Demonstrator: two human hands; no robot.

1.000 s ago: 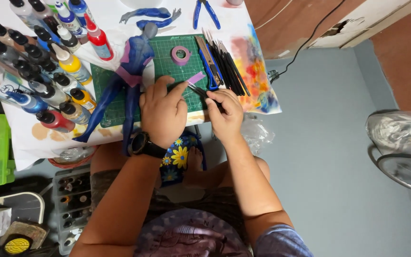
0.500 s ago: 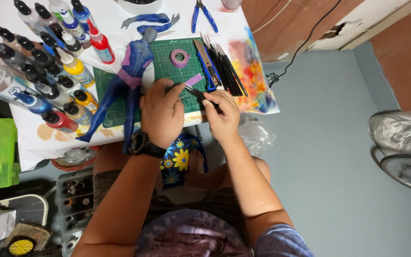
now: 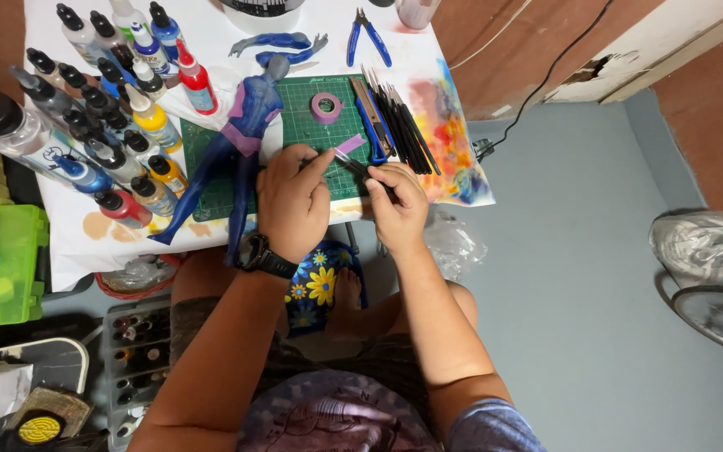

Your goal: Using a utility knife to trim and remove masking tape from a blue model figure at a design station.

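My left hand (image 3: 292,201) presses flat on the green cutting mat (image 3: 315,130), its forefinger touching a strip of purple tape (image 3: 350,144). My right hand (image 3: 397,203) grips a thin dark craft knife (image 3: 360,166) whose tip points at that strip. A blue and purple figure (image 3: 240,138) without arms lies across the mat's left side. A roll of purple tape (image 3: 325,107) sits on the mat above my hands. Two loose blue figure arms (image 3: 282,43) lie further up.
Many paint bottles (image 3: 106,117) crowd the table's left half. Blue pliers (image 3: 364,35), a row of brushes and tools (image 3: 395,121) and a paint-stained sheet (image 3: 449,142) lie to the right. A green box (image 3: 12,264), a fan (image 3: 721,314) and a plastic bag (image 3: 705,243) stand on the floor.
Both hands stay on the mat with the knife at the tape strip. The view has shifted slightly, so the table appears a little lower in the picture.
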